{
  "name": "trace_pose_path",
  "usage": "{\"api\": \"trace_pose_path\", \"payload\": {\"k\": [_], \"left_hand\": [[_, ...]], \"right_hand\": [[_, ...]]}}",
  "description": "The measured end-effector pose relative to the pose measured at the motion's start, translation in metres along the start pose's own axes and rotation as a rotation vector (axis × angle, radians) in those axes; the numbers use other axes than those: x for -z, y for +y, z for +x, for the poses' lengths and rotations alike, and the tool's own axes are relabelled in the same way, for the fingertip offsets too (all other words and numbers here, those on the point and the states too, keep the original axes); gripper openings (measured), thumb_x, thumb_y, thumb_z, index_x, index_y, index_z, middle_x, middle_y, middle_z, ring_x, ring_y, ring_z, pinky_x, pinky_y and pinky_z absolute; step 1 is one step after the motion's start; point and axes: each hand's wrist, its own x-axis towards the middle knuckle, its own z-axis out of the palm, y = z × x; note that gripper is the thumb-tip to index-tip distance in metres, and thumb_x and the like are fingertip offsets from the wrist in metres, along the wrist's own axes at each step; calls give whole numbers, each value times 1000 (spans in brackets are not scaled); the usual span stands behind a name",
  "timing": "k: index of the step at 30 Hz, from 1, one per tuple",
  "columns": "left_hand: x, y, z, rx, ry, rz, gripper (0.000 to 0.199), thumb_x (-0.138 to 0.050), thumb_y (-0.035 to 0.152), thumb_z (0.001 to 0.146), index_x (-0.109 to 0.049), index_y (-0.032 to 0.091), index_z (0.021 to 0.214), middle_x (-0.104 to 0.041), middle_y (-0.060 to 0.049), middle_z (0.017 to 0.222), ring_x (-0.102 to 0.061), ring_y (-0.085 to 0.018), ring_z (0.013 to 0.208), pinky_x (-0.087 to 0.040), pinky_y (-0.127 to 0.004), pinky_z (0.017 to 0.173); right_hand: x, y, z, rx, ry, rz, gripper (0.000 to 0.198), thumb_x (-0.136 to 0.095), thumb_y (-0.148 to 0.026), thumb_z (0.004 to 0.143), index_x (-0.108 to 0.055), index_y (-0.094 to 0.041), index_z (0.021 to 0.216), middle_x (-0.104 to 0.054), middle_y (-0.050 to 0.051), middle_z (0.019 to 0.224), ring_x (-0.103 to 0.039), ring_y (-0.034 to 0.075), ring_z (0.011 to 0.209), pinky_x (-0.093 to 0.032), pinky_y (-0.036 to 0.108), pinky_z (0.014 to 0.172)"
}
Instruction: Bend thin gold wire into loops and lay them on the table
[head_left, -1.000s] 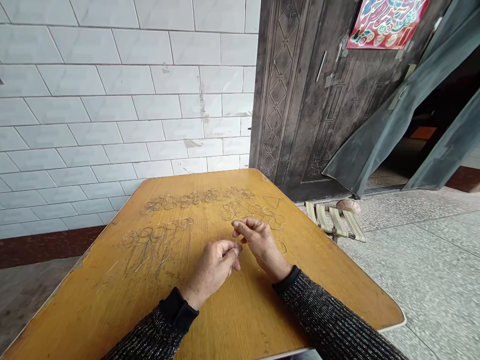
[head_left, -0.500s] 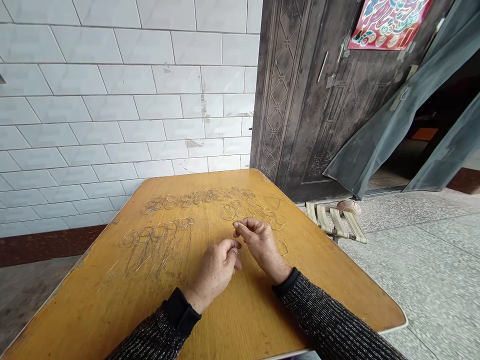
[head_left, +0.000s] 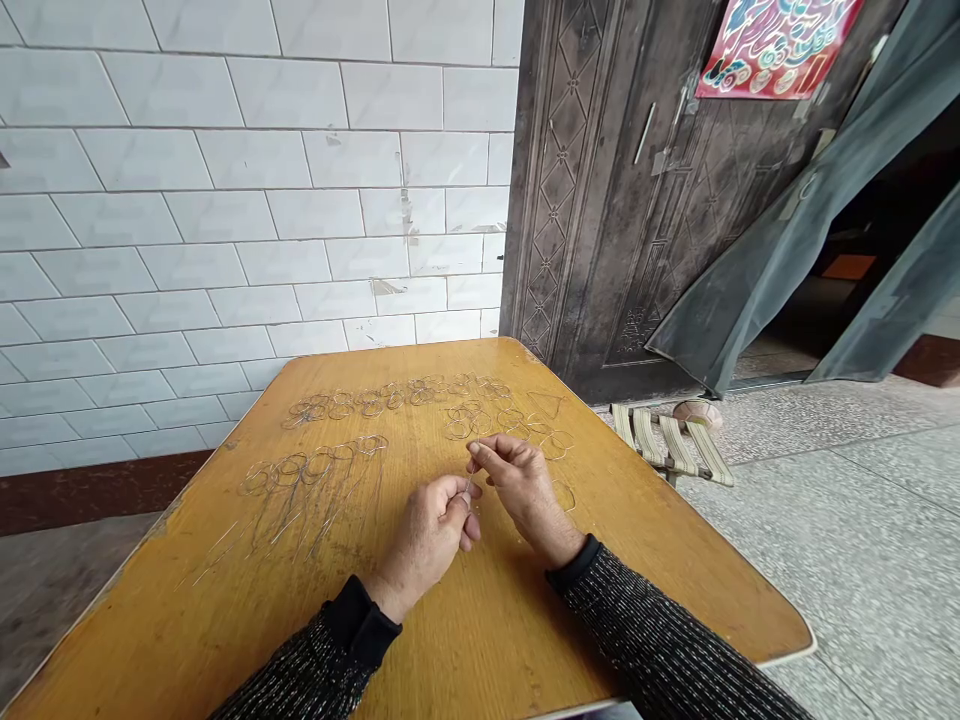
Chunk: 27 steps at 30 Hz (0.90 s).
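Note:
Above the middle of the wooden table [head_left: 480, 620], my left hand [head_left: 431, 535] and my right hand [head_left: 525, 492] are close together. Both are closed in a pinch on a thin wire [head_left: 470, 482], which shows briefly between the fingertips. My right fingertips sit a little higher and farther out than the left ones. Just beyond them lie flower-like loops of bent wire [head_left: 466, 421]. To the left rests a group of looped wires with long straight tails [head_left: 315, 470]. Whatever else of the wire is inside my fingers is hidden.
A row of wire loops [head_left: 397, 395] runs along the far part of the table, and a wire triangle [head_left: 547, 404] lies at its right. A white tiled wall [head_left: 315, 210] stands behind. Right of the table are a dark door [head_left: 600, 200] and a low strapped stool [head_left: 667, 440].
My left fingers have shifted slightly left and turned, and the thumb sits a little differently on the wire. My right hand stays almost in place.

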Motion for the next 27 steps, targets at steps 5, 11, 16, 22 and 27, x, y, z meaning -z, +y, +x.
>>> {"api": "trace_pose_path", "payload": {"k": [5, 11, 16, 22, 27], "left_hand": [[-3, 0, 0, 63, 23, -205, 21, -40, 24, 78, -56, 12, 83, -52, 2, 50, -47, -10, 43, -37, -22, 47], [-4, 3, -2, 109, 19, -328, 23, -42, 27, 79, -56, 11, 87, -51, 3, 50, -44, -8, 41, -34, -21, 45], [-3, 1, -3, 117, -8, -400, 25, -42, 31, 81, -55, 12, 91, -55, 1, 56, -48, -8, 44, -34, -21, 47], [-5, -1, -6, 81, -91, -339, 24, -41, 32, 82, -54, 13, 89, -55, 1, 56, -50, -9, 45, -36, -22, 49], [-4, 3, -9, 143, -132, -379, 26, -42, 32, 82, -53, 13, 94, -59, -1, 60, -54, -10, 48, -35, -22, 48]], "right_hand": [[1, -2, 0, -27, 10, 35, 22, -58, -33, 69, -57, -16, 55, -56, 0, 54, -44, 9, 49, -34, 23, 50], [6, -2, 0, -118, -35, 122, 23, -61, -37, 68, -59, -16, 59, -58, 0, 57, -47, 9, 50, -36, 22, 50], [10, -3, 3, -191, -96, 247, 26, -63, -43, 66, -62, -17, 66, -59, 1, 63, -51, 12, 59, -38, 22, 50], [11, -5, 3, -169, -37, 212, 25, -64, -40, 66, -61, -16, 58, -57, 0, 54, -47, 9, 54, -35, 21, 49], [14, -5, 6, -173, -44, 229, 25, -64, -41, 66, -62, -17, 63, -57, 0, 58, -49, 11, 60, -35, 21, 50]]}}
